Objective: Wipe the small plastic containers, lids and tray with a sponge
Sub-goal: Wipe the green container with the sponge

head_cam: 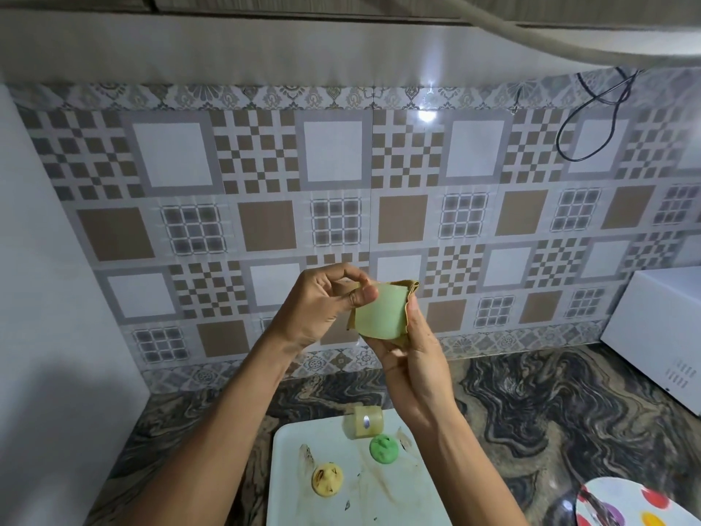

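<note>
Green container (381,315) in left hand (322,309); right hand (413,370) holds sponge (411,288) against it.

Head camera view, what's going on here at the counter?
A person holds a small green container above the counter. The left hand pinches its rim, while the right hand cups it in a thin tan sponge. Below, on the stained white tray, sit a second container, a green lid and a yellow lid.
</note>
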